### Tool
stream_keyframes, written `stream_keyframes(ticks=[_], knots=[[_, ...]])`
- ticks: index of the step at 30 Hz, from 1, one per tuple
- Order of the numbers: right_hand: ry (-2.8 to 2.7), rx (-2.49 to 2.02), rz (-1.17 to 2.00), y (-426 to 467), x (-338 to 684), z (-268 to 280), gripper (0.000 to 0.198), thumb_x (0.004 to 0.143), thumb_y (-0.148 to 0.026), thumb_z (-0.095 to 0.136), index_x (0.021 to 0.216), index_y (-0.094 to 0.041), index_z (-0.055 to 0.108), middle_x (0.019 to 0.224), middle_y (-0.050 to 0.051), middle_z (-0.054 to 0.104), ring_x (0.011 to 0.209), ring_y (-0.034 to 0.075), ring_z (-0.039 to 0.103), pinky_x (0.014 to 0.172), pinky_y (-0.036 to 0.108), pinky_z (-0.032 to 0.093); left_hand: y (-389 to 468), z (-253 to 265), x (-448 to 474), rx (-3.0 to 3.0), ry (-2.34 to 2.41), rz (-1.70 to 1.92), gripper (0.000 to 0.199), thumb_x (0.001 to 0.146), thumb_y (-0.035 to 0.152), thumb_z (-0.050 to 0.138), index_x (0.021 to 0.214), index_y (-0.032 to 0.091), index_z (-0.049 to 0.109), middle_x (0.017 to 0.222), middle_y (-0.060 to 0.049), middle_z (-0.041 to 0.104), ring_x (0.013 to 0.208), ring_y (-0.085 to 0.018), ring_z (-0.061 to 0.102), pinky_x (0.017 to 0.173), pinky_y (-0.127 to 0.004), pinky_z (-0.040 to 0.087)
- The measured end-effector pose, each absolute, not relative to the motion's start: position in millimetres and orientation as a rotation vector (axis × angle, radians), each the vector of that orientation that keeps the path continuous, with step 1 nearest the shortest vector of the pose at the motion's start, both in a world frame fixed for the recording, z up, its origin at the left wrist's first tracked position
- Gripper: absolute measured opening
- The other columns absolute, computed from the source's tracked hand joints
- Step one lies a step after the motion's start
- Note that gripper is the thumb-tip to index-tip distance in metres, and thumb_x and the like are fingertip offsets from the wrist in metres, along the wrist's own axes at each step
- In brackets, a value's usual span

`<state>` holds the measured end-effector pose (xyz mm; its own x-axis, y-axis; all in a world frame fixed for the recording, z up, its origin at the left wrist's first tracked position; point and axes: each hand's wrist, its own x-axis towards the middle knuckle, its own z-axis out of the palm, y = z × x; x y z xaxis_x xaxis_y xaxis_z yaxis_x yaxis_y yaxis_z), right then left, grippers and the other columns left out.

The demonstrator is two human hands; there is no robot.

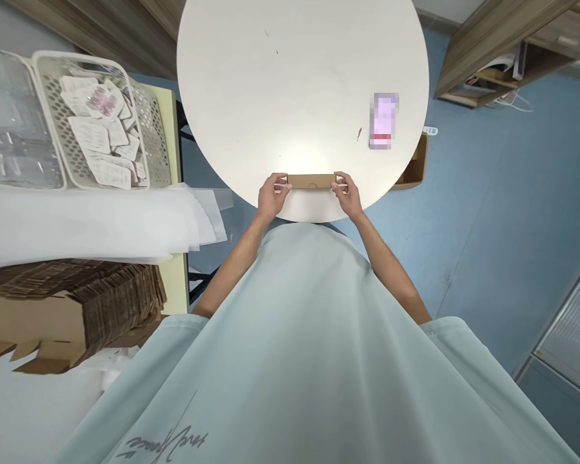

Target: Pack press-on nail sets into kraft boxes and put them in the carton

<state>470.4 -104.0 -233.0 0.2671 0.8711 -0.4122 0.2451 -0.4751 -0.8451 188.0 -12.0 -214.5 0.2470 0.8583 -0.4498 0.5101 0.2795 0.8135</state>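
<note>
A small brown cardboard box [312, 182] is held level at the near edge of the round white table [290, 77]. Its front shows a half-round tab notch in the middle. My left hand [273, 193] grips the box's left end between thumb and fingers. At the opposite end, my right hand [348, 192] pinches the box the same way. The inside of the box is hidden from this angle.
A blurred pink-purple item [383, 121] lies on the table's right side. To the left are a white basket [157, 148] of small packets, white sheets [87, 222] and stacked flat cardboard [120, 303]. A brown open box [417, 164] sits beyond the table's right edge.
</note>
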Motion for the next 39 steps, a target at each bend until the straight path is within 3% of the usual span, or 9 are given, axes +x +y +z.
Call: stream_keyframes(ticks=[8, 13, 17, 23, 30, 39], knots=[[-0.968, -1.911, 1.169, -107.1, 463.6, -235.3, 0.068, 0.104, -0.076, 0.063, 0.154, -0.031, 0.068, 0.142, 0.013, 0.075, 0.114, 0.025, 0.076, 0.109, 0.045, 0.067, -17.1, -216.7, 192.0, 1.355, 1.439, 0.415, 0.038, 0.102, 0.037, 0.076, 0.138, 0.026, 0.072, 0.131, -0.012, 0.081, 0.102, -0.026, 0.077, 0.095, -0.041, 0.063], [-0.877, -1.877, 1.210, -129.4, 461.4, -232.0, 0.076, 0.092, -0.077, 0.076, 0.146, -0.024, 0.075, 0.144, 0.017, 0.078, 0.124, 0.031, 0.077, 0.118, 0.053, 0.064, -41.3, -211.8, 191.2, 1.296, 1.520, 0.378, 0.045, 0.097, 0.027, 0.077, 0.141, 0.023, 0.072, 0.135, -0.013, 0.082, 0.103, -0.025, 0.079, 0.101, -0.043, 0.065], [-0.797, -1.876, 1.273, -157.5, 457.7, -231.0, 0.077, 0.084, -0.075, 0.081, 0.138, -0.020, 0.078, 0.147, 0.020, 0.079, 0.123, 0.034, 0.079, 0.115, 0.056, 0.065, -66.7, -212.8, 192.2, 1.242, 1.564, 0.307, 0.057, 0.093, 0.026, 0.081, 0.148, 0.017, 0.072, 0.146, -0.019, 0.078, 0.112, -0.029, 0.081, 0.106, -0.047, 0.066], [-0.777, -1.975, 1.319, -178.7, 452.7, -241.7, 0.065, 0.084, -0.076, 0.081, 0.120, -0.022, 0.082, 0.140, 0.018, 0.084, 0.112, 0.033, 0.082, 0.112, 0.059, 0.066, -88.1, -231.6, 197.3, 1.248, 1.533, 0.173, 0.047, 0.089, 0.033, 0.085, 0.134, 0.019, 0.081, 0.139, -0.017, 0.082, 0.112, -0.034, 0.082, 0.112, -0.054, 0.065], [-0.669, -1.921, 1.384, -185.5, 448.5, -251.7, 0.065, 0.077, -0.080, 0.085, 0.106, -0.022, 0.078, 0.129, 0.017, 0.087, 0.108, 0.033, 0.084, 0.111, 0.061, 0.067, -96.5, -237.6, 192.0, 1.195, 1.613, 0.194, 0.034, 0.088, 0.026, 0.081, 0.121, 0.018, 0.084, 0.132, -0.017, 0.087, 0.112, -0.036, 0.084, 0.119, -0.060, 0.061], [-0.557, -1.663, 1.397, -209.1, 445.5, -200.8, 0.081, 0.066, -0.089, 0.094, 0.110, -0.025, 0.074, 0.125, 0.015, 0.087, 0.114, 0.032, 0.083, 0.112, 0.059, 0.068, -120.4, -198.9, 182.4, 0.904, 1.413, 0.510, 0.064, 0.093, 0.057, 0.090, 0.139, 0.015, 0.075, 0.139, -0.021, 0.084, 0.125, -0.033, 0.084, 0.118, -0.055, 0.067]])
